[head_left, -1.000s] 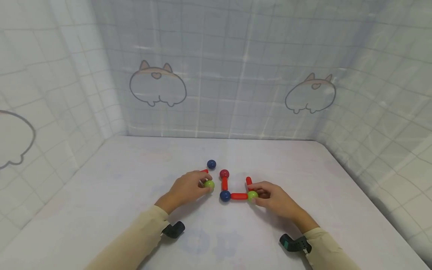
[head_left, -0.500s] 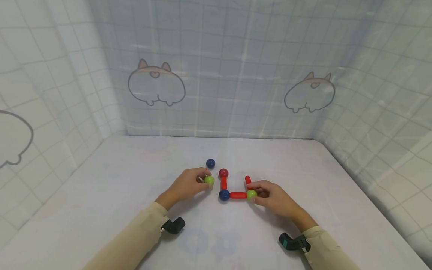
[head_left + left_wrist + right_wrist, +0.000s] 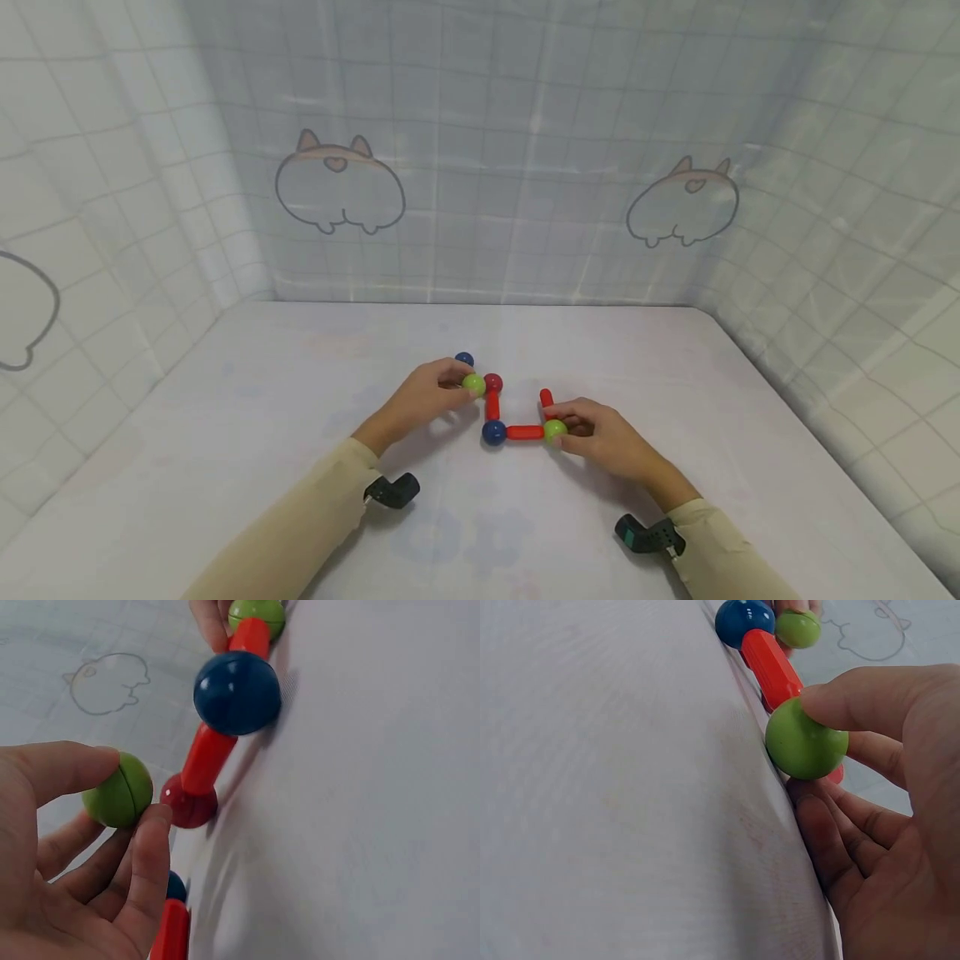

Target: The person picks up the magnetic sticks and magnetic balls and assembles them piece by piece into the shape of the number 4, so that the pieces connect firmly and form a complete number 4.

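"What's the biggest thing around you?"

"A grid-patterned curtain (image 3: 480, 150) with cartoon corgi rumps on it, behind and at both sides of my white table (image 3: 337, 342)."

"And your hands?"

"My left hand (image 3: 431, 392) is partly closed, thumb and fingertips pinching a green ball (image 3: 473, 385) just beside the red ball (image 3: 492, 382); whether those two touch, I can't tell. My right hand (image 3: 600, 435) pinches the second green ball (image 3: 555, 431) between thumb and fingers, over the middle of the table."

"Which way do the rods point?"

"The crosswise red rod (image 3: 525, 432) has its long axis running left to right in front of me, from the near blue ball (image 3: 494, 433) to the ball in my right hand. The inner red rod (image 3: 492, 407) runs away from me, from that same blue ball to the red one, so the pair make a corner. The free-ended red rod (image 3: 547, 401) points away too, leaning slightly left; its near end is hidden at my right fingers."

"Anything smaller?"

"The far blue ball (image 3: 464, 359), partly behind my left hand. My left wrist view shows a fourth red rod (image 3: 172, 930) by it; I can't tell if they meet."
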A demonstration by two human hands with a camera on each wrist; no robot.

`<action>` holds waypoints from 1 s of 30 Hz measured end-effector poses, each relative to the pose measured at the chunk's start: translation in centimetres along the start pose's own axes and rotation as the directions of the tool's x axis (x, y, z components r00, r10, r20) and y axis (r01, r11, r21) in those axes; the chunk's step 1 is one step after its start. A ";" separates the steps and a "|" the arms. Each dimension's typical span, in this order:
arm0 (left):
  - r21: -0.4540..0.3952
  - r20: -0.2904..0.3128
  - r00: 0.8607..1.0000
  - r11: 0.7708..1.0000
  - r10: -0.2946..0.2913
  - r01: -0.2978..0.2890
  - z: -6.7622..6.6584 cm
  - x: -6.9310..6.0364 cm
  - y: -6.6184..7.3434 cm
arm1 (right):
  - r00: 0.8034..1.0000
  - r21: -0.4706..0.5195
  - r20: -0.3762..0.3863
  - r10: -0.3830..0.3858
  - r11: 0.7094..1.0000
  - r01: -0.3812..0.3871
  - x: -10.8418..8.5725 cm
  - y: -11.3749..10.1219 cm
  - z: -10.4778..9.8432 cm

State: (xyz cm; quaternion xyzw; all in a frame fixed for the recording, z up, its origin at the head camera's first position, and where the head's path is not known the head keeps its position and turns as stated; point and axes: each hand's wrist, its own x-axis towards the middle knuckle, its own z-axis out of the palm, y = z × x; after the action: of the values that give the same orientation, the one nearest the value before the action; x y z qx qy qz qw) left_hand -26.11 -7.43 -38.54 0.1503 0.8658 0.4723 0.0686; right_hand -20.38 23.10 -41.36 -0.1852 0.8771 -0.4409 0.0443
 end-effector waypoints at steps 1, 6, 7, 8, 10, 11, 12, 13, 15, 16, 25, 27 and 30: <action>-0.017 0.002 1.000 1.000 0.004 -0.004 0.0 0.1 0.1 | 1.000 -0.002 0.000 0.003 1.000 -0.003 0.0 0.0 0.0; -0.059 0.030 1.000 0.998 0.009 -0.007 0.3 0.7 0.8 | 1.000 -0.002 0.001 0.027 1.000 -0.027 0.1 -0.2 0.0; -0.056 0.035 0.999 0.998 0.012 -0.010 0.5 1.0 0.9 | 0.999 0.001 0.001 0.036 0.999 -0.036 0.1 -0.3 0.0; -0.052 0.041 0.999 0.999 0.012 -0.010 0.6 1.2 1.1 | 0.999 0.005 0.001 0.038 0.999 -0.038 0.1 -0.3 -0.1; -0.034 0.047 0.999 0.999 0.010 -0.008 0.9 1.7 1.5 | 0.999 0.012 0.000 0.037 0.999 -0.037 -0.1 -0.4 -0.2; -0.031 0.046 0.999 0.999 0.009 -0.008 1.0 1.9 1.8 | 0.999 0.016 0.000 0.033 0.999 -0.033 -0.1 -0.5 -0.2; -0.029 0.048 0.999 1.000 0.007 -0.006 1.1 2.2 1.9 | 0.999 0.020 0.000 0.033 0.999 -0.033 -0.1 -0.5 -0.2; -0.029 0.052 0.999 1.000 0.004 -0.003 1.2 2.4 2.2 | 1.000 0.024 0.001 0.032 0.999 -0.032 -0.1 -0.5 -0.2; -0.031 0.062 0.998 1.000 0.003 -0.001 1.3 2.8 2.5 | 1.000 0.030 0.002 0.026 0.999 -0.026 -0.1 -0.4 -0.2; -0.039 0.066 0.998 0.999 0.004 -0.001 1.4 3.0 2.6 | 1.000 0.032 0.005 0.023 0.999 -0.024 0.0 -0.4 -0.1; -0.046 0.125 0.992 0.999 0.023 -0.017 2.4 4.1 3.4 | 1.000 0.011 0.006 0.021 1.000 -0.021 0.0 -0.1 -0.1; -0.039 0.127 0.992 0.999 0.027 -0.022 2.6 4.4 3.8 | 1.000 0.006 0.001 0.028 1.000 -0.028 0.0 -0.1 -0.2; -0.040 0.131 0.991 0.999 0.031 -0.026 2.9 4.7 4.2 | 1.000 0.012 0.001 0.030 0.999 -0.030 0.0 -0.2 -0.2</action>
State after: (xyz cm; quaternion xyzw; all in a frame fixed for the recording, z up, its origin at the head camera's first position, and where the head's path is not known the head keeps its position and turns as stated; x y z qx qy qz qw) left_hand -28.99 -1.46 -36.48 0.1921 0.8480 0.4787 0.1217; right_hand -20.39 23.16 -41.11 -0.1719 0.8771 -0.4453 0.0526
